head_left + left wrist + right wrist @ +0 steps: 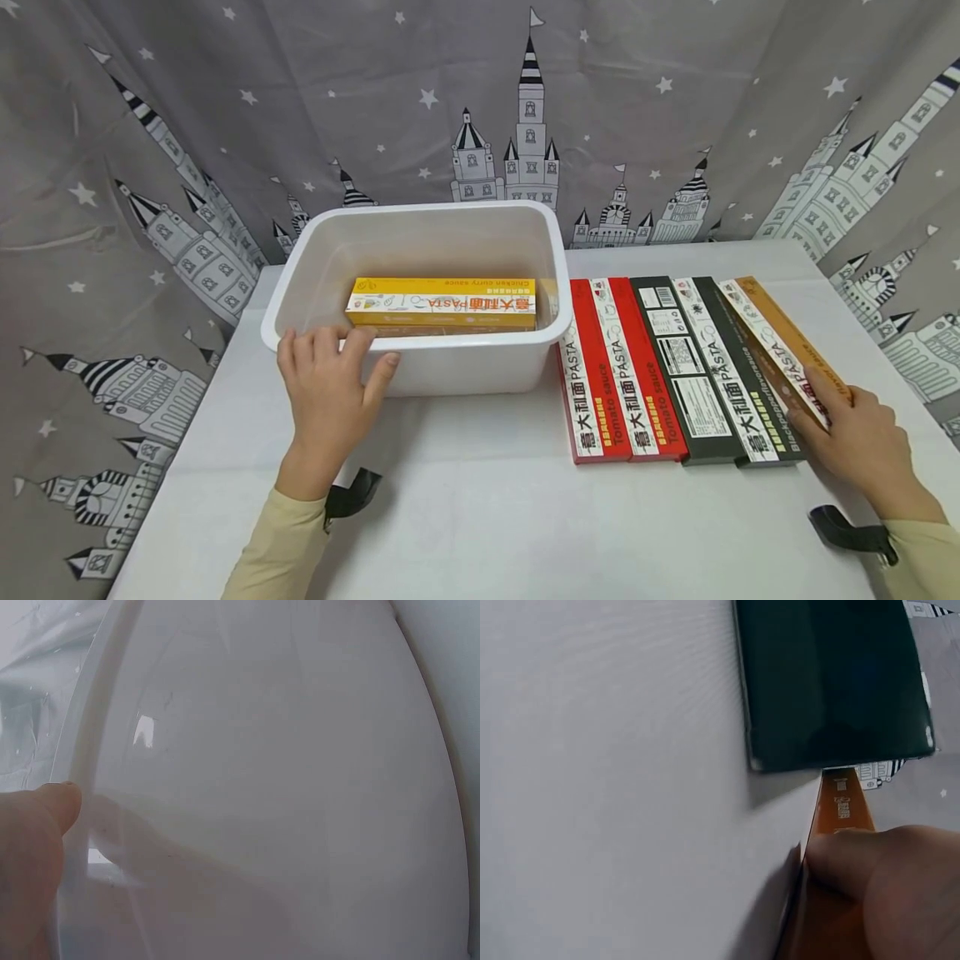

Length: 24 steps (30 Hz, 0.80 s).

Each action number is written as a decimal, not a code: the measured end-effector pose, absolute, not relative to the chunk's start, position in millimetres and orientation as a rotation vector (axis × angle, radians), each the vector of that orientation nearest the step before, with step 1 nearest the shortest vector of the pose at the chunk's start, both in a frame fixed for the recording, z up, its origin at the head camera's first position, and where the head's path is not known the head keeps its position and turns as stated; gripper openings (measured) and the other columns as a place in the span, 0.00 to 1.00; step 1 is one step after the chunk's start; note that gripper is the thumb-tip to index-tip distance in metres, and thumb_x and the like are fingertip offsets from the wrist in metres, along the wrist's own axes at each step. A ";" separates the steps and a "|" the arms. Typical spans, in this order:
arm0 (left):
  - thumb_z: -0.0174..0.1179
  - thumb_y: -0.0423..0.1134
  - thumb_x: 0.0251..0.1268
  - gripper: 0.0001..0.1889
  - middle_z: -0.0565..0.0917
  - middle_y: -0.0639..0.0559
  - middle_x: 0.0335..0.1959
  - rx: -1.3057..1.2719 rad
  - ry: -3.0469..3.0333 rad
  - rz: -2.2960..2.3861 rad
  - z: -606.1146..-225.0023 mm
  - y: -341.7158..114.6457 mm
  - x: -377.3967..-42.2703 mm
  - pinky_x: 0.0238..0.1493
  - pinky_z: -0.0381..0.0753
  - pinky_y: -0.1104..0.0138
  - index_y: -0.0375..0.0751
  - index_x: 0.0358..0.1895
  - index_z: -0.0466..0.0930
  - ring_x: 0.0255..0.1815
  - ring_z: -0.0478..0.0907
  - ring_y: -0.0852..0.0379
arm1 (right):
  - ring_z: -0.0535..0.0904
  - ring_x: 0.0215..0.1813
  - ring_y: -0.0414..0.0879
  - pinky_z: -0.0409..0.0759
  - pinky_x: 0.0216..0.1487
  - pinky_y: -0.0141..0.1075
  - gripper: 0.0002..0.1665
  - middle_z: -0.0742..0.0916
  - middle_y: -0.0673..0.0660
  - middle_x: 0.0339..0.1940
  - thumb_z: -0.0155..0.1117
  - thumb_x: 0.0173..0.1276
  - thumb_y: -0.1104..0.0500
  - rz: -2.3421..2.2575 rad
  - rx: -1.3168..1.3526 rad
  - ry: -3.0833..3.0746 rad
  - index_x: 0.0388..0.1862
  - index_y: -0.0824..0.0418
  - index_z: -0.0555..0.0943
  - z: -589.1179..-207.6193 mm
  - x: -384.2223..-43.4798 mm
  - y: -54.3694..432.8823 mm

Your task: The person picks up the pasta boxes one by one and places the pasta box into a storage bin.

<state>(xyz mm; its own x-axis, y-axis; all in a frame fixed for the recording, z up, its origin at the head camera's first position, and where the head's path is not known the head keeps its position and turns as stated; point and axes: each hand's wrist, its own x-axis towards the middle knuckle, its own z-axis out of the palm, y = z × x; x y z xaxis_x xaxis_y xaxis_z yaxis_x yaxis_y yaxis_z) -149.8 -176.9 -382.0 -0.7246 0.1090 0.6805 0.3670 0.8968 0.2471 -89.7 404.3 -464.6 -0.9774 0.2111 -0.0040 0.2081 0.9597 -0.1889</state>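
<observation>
My left hand (327, 404) grips the near rim of a white plastic bin (465, 367), fingers hooked over the edge. In the left wrist view the thumb (64, 806) lies against the bin's rim. Inside the bin lies a yellow pasta box (442, 303) marked chicken curry sauce. On the right, my right hand (862, 437) holds the near end of an orange-brown pasta box (783, 333), thumb on one side and fingers on the other. Its thumb (847, 862) presses the box's side in the right wrist view. Part of that box is hidden by the hand.
Left of the held box, two red tomato sauce pasta boxes (618, 392) and two dark green ones (686, 375) lie in a row on the white table (480, 500). One green box shows its back. Behind hangs a grey castle-print curtain (360, 100).
</observation>
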 end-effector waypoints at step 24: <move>0.39 0.68 0.76 0.37 0.73 0.33 0.38 -0.335 -2.360 -0.480 -382.1 -177.5 -150.3 0.70 0.51 0.30 0.33 0.45 0.78 0.48 0.67 0.30 | 0.66 0.50 0.88 0.67 0.41 0.74 0.49 0.65 0.92 0.54 0.54 0.76 0.41 0.295 -0.421 -3.113 0.84 0.56 0.42 -464.7 -97.0 397.5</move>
<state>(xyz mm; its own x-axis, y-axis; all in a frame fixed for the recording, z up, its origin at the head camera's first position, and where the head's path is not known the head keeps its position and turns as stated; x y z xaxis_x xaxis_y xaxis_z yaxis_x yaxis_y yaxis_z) -150.3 -177.5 -382.1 -0.7246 0.1067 0.6808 0.3642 0.8980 0.2469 -97.0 397.5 -464.7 -0.9643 0.2619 -0.0381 0.2644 0.9470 -0.1827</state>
